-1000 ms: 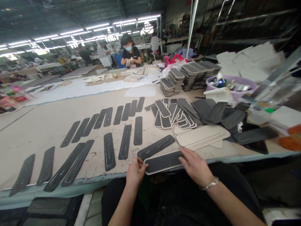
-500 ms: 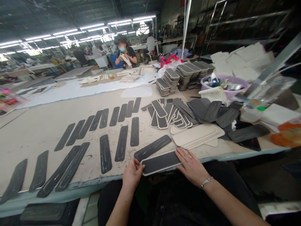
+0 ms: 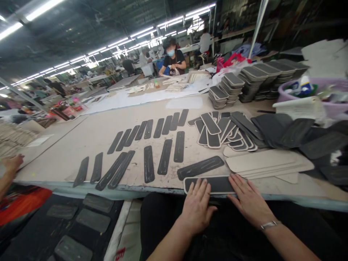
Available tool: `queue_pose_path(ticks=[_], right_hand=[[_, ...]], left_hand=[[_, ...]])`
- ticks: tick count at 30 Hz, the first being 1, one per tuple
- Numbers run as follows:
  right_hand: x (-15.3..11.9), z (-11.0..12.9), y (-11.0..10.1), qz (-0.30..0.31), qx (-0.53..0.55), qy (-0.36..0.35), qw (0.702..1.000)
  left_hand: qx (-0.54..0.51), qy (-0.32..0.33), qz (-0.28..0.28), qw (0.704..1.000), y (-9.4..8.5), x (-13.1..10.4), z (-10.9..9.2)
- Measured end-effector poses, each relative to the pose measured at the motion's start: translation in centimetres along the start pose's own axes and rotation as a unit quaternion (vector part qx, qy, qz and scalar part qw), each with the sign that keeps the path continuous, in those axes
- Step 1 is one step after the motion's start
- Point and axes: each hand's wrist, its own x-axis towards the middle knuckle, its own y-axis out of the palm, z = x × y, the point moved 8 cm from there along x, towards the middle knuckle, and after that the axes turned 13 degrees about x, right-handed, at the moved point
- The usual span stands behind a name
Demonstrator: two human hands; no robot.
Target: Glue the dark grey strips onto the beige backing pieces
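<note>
At the table's front edge lies a long dark panel with a pale rim (image 3: 220, 184). My left hand (image 3: 196, 206) is open, its fingers laid flat across the panel's left part. On the right end rests my right hand (image 3: 248, 197), also open with fingers stretched out; it covers that end. Just behind the panel is a dark strip with a shiny smeared surface (image 3: 201, 167). A small stack of plain beige panels (image 3: 269, 162) sits beyond my right hand. Farther back is a loose pile of pale-rimmed dark panels (image 3: 213, 125).
Several shiny dark strips (image 3: 149, 164) are spread over the table (image 3: 89, 139) to the left. Neat stacks of panels (image 3: 231, 85) and a purple basin (image 3: 323, 85) stand at the back right. A co-worker's hand (image 3: 12, 163) shows at far left; another person (image 3: 174, 59) sits across.
My left hand has gone from pinching the panel's left corner to lying flat on top of it. My right hand stays on the right end. The view has swung left.
</note>
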Motion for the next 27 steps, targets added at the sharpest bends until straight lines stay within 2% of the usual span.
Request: queue_pose_path(ticks=[2,4,9,11,14,18,22,27], right_hand=[[0.0,-0.1,0.1,0.001,0.000,-0.006,1.000],[0.0,-0.1,0.3,0.005,0.002,-0.009,1.000],[0.0,-0.1,0.0,0.012,0.001,0.003,1.000],[0.1,0.1,-0.5,0.016,0.003,0.006,1.000],[0.6,0.4,-1.4,0.029,0.022,0.011,0.999],[1.0,0.1,-2.9,0.039,0.076,0.043,0.995],[0.9,-0.2,-3.7,0.051,0.138,0.076,0.986],[0.8,0.1,-3.7,0.103,0.212,0.145,0.961]], left_hand=[[0.037,0.012,0.038,0.999,1.3,0.1,-0.5],[0.068,-0.008,0.057,0.996,2.1,-0.3,0.3],[0.107,-0.015,0.048,0.993,3.0,-2.3,2.2],[0.125,-0.017,0.018,0.992,3.3,-2.6,2.6],[0.157,-0.020,-0.056,0.986,3.7,-2.4,3.6],[0.170,0.038,-0.139,0.975,3.5,-2.3,4.4],[0.175,0.083,-0.213,0.958,1.8,-3.1,4.3],[0.183,0.122,-0.303,0.927,-1.0,-3.7,3.1]])
